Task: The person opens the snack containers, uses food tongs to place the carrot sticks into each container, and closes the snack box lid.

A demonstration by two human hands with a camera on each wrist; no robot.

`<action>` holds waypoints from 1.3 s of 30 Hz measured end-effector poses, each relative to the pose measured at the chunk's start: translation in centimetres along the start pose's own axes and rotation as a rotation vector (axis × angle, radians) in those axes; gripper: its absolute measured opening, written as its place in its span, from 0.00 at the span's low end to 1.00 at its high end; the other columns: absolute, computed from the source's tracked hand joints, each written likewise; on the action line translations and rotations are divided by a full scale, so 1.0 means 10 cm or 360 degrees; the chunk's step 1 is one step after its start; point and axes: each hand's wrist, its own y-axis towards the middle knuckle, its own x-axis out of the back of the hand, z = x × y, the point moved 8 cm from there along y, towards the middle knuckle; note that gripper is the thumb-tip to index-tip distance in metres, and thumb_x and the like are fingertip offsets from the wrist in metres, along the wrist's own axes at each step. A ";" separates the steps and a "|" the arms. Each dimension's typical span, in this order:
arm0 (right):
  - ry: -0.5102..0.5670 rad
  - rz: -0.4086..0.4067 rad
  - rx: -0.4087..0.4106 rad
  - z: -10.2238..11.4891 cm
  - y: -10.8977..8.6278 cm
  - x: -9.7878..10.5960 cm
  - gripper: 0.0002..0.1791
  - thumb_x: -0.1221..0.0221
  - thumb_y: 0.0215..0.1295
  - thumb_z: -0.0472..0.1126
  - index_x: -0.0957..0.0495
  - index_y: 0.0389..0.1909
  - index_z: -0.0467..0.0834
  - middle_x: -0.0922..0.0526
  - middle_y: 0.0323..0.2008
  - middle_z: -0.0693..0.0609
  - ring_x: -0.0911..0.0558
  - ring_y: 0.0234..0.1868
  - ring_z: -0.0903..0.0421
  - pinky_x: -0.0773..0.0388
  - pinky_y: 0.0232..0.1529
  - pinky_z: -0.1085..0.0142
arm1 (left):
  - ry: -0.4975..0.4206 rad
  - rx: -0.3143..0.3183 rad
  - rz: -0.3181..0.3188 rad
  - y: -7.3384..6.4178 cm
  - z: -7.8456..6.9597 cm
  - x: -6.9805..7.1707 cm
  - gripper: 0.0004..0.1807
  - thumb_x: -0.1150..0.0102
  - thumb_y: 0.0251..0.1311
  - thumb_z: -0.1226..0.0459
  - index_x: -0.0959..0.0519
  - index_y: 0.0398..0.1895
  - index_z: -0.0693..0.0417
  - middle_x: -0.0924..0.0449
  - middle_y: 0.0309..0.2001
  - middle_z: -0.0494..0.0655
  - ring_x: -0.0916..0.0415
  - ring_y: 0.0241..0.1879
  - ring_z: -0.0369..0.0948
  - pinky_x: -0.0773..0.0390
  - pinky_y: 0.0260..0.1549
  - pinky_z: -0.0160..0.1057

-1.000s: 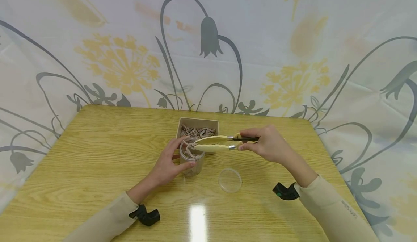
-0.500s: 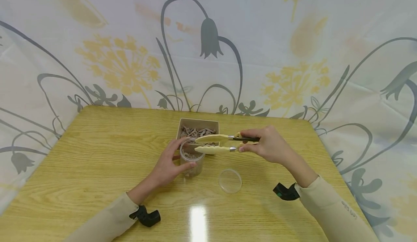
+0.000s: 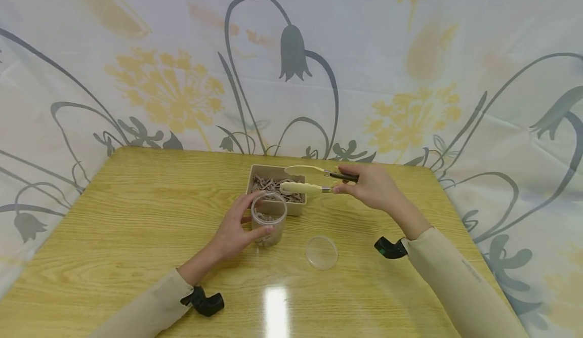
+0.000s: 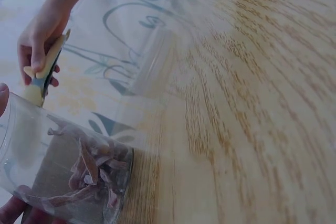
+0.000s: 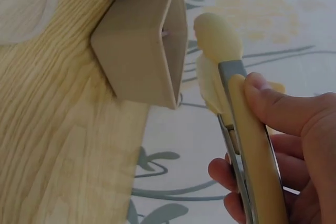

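My left hand (image 3: 237, 227) holds a clear plastic jar (image 3: 276, 231) upright on the table, fingers and thumb round its side. Brownish-grey dried strips (image 4: 92, 169) lie at the bottom of the jar, seen through its wall in the left wrist view. In my right hand (image 3: 371, 186) is a pair of pale yellow tongs (image 5: 254, 145), gripped by the handles. Their spread tips are over a beige rectangular box (image 3: 298, 208), behind the jar, and nothing shows between them. More of the same strips fill the box (image 5: 134, 51).
A clear round lid (image 3: 321, 252) lies flat on the wooden table (image 3: 182, 201), right of the jar. A patterned cloth (image 3: 291, 105) hangs behind the table's far edge. Black wrist cameras (image 3: 389, 247) sit on both sleeves.
The strips between the tongs dropped into the jar as the tips parted. My right hand has since moved the tongs up and away from the jar to over the box. The left hand stays put.
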 end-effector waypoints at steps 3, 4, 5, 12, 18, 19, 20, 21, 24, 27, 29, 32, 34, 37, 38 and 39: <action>-0.0172 0.0055 0.0016 0.03 0.08 -0.05 0.35 0.30 0.59 0.53 0.24 0.64 0.39 0.15 0.51 0.44 0.15 0.30 0.47 0.21 0.32 0.54 | 0.0000 -0.0007 -0.0001 0.00 0.00 0.00 0.43 0.25 0.54 0.60 0.36 0.73 0.44 0.31 0.60 0.55 0.31 0.59 0.56 0.23 0.54 0.55; -0.0214 0.0085 0.0018 0.05 0.10 -0.07 0.36 0.30 0.59 0.54 0.24 0.64 0.40 0.15 0.51 0.44 0.15 0.30 0.48 0.20 0.33 0.53 | 0.0000 -0.0008 0.0000 -0.01 -0.01 0.00 0.43 0.25 0.54 0.60 0.36 0.73 0.45 0.31 0.60 0.55 0.31 0.59 0.55 0.23 0.54 0.55; -0.0253 0.0114 0.0020 0.08 0.12 -0.09 0.37 0.30 0.59 0.55 0.25 0.65 0.40 0.15 0.52 0.45 0.14 0.34 0.48 0.19 0.35 0.53 | 0.0002 -0.0010 0.0000 -0.01 -0.01 0.00 0.43 0.25 0.54 0.60 0.36 0.73 0.45 0.31 0.60 0.56 0.31 0.58 0.55 0.23 0.54 0.55; -0.0494 0.0345 0.0037 0.26 0.29 -0.16 0.40 0.31 0.58 0.59 0.27 0.68 0.43 0.13 0.43 0.48 0.17 0.29 0.53 0.21 0.29 0.58 | -0.0009 -0.0006 -0.0002 -0.01 0.00 -0.01 0.43 0.26 0.55 0.60 0.36 0.73 0.45 0.32 0.61 0.56 0.31 0.59 0.56 0.23 0.54 0.55; -0.0667 0.0473 0.0065 0.38 0.41 -0.20 0.39 0.32 0.59 0.60 0.26 0.67 0.44 0.13 0.38 0.50 0.17 0.35 0.51 0.19 0.33 0.56 | -0.0009 0.0002 -0.0006 -0.02 0.01 -0.01 0.43 0.26 0.55 0.60 0.36 0.73 0.44 0.32 0.61 0.56 0.31 0.59 0.56 0.23 0.54 0.56; -0.0691 0.0489 0.0063 0.40 0.43 -0.21 0.38 0.32 0.59 0.59 0.25 0.66 0.44 0.13 0.40 0.49 0.17 0.37 0.50 0.18 0.34 0.55 | -0.0008 0.0001 -0.0007 -0.02 0.01 -0.01 0.42 0.26 0.55 0.60 0.36 0.73 0.44 0.32 0.61 0.56 0.31 0.60 0.56 0.23 0.54 0.56; -0.0717 0.0503 0.0054 0.42 0.44 -0.22 0.38 0.31 0.59 0.59 0.25 0.66 0.44 0.13 0.42 0.49 0.16 0.38 0.49 0.18 0.35 0.54 | -0.0007 0.0001 -0.0008 -0.02 0.01 0.00 0.42 0.26 0.55 0.60 0.36 0.73 0.44 0.32 0.61 0.56 0.31 0.60 0.56 0.23 0.54 0.56; -0.0737 0.0515 0.0046 0.44 0.46 -0.23 0.37 0.31 0.58 0.59 0.25 0.65 0.45 0.14 0.45 0.49 0.17 0.40 0.48 0.18 0.36 0.53 | -0.0007 -0.0001 -0.0010 -0.02 0.01 0.00 0.42 0.26 0.55 0.60 0.36 0.73 0.44 0.32 0.61 0.56 0.31 0.60 0.55 0.23 0.54 0.56; -0.0772 0.0555 0.0041 0.49 0.51 -0.28 0.35 0.31 0.59 0.59 0.23 0.63 0.45 0.15 0.47 0.48 0.17 0.43 0.47 0.18 0.39 0.51 | 0.0000 -0.0008 -0.0016 -0.02 0.01 0.00 0.42 0.26 0.55 0.60 0.36 0.73 0.44 0.32 0.62 0.56 0.31 0.60 0.55 0.23 0.54 0.56; -0.0758 0.0579 0.0035 0.50 0.54 -0.33 0.33 0.31 0.59 0.59 0.23 0.61 0.45 0.15 0.47 0.49 0.17 0.43 0.47 0.18 0.40 0.51 | 0.0006 -0.0017 -0.0014 -0.02 0.01 0.00 0.42 0.27 0.56 0.60 0.36 0.73 0.44 0.32 0.62 0.56 0.31 0.60 0.55 0.23 0.53 0.57; -0.0721 0.0583 0.0029 0.49 0.56 -0.35 0.32 0.31 0.59 0.58 0.22 0.60 0.46 0.15 0.47 0.48 0.16 0.44 0.46 0.18 0.41 0.50 | 0.0009 -0.0018 -0.0013 -0.02 0.01 0.00 0.42 0.27 0.56 0.60 0.36 0.73 0.44 0.32 0.61 0.56 0.31 0.60 0.55 0.23 0.53 0.57; -0.0670 0.0577 0.0020 0.45 0.56 -0.37 0.31 0.30 0.59 0.56 0.22 0.61 0.47 0.16 0.50 0.48 0.17 0.47 0.45 0.19 0.45 0.49 | 0.0008 -0.0018 -0.0011 -0.02 0.01 0.00 0.42 0.27 0.56 0.60 0.36 0.73 0.44 0.32 0.61 0.56 0.31 0.60 0.56 0.23 0.53 0.57; -0.0647 0.0567 0.0026 0.43 0.56 -0.38 0.31 0.31 0.59 0.55 0.22 0.61 0.47 0.16 0.52 0.47 0.18 0.49 0.45 0.19 0.46 0.49 | 0.0008 -0.0017 -0.0010 -0.02 0.00 0.00 0.42 0.27 0.56 0.60 0.36 0.73 0.44 0.32 0.61 0.55 0.31 0.59 0.55 0.23 0.53 0.56; -0.0649 0.0536 0.0042 0.42 0.57 -0.39 0.31 0.31 0.60 0.55 0.22 0.62 0.47 0.16 0.53 0.47 0.18 0.49 0.45 0.18 0.45 0.49 | 0.0007 -0.0017 -0.0011 -0.02 -0.01 0.00 0.42 0.27 0.56 0.60 0.36 0.73 0.44 0.32 0.61 0.55 0.31 0.59 0.55 0.23 0.53 0.56; -0.0656 0.0526 0.0050 0.42 0.57 -0.40 0.31 0.31 0.60 0.55 0.22 0.63 0.47 0.17 0.53 0.47 0.18 0.50 0.44 0.18 0.44 0.49 | 0.0006 -0.0016 -0.0012 -0.01 -0.01 0.00 0.42 0.27 0.56 0.60 0.36 0.73 0.44 0.32 0.61 0.54 0.31 0.59 0.55 0.23 0.53 0.56; -0.0663 0.0518 0.0056 0.42 0.57 -0.41 0.31 0.32 0.61 0.55 0.22 0.63 0.47 0.17 0.54 0.47 0.18 0.50 0.44 0.18 0.43 0.49 | 0.0007 -0.0015 -0.0013 -0.01 -0.01 0.00 0.42 0.27 0.56 0.59 0.36 0.73 0.43 0.32 0.61 0.54 0.31 0.59 0.55 0.23 0.53 0.56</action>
